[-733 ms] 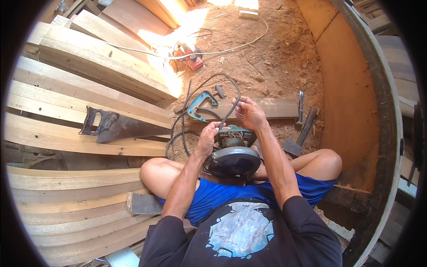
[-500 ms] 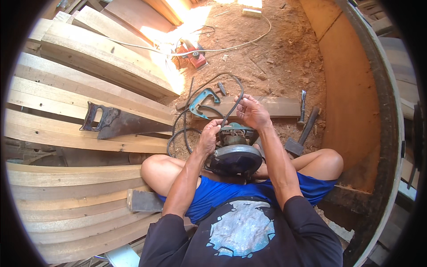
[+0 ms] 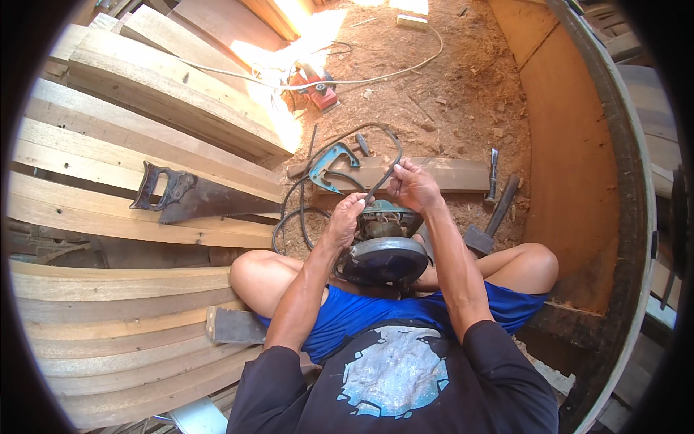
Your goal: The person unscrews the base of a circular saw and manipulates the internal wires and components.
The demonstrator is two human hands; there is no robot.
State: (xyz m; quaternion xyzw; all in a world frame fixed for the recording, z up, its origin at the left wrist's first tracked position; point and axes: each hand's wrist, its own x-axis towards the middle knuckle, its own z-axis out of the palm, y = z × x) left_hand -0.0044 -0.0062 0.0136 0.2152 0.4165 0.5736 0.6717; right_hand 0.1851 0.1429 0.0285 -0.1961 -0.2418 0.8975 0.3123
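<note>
A circular saw (image 3: 383,260) rests between my crossed legs, its round guard toward me. Its body is open at the far end, with bare wires and inner parts showing. My left hand (image 3: 345,220) pinches the black power cord (image 3: 370,194) just beside the opened housing. A little farther along, the thumb and fingers of my right hand (image 3: 417,186) close on the same cord, which arches up between and beyond the hands. The teal handle cover (image 3: 334,165), detached from the saw, lies beyond my left hand near a wooden plank (image 3: 455,173).
A handsaw (image 3: 177,194) lies on stacked timber beams (image 3: 101,210) at left. A chisel (image 3: 492,177) and a mallet (image 3: 495,217) lie at right, near a curved wooden wall (image 3: 567,159). A red power planer (image 3: 314,88) and pale cable sit farther out on sawdust-covered ground (image 3: 463,87).
My right hand has shifted slightly nearer and the cord's arch has moved a little to the right. My left hand keeps its pinch, and the saw is almost unmoved.
</note>
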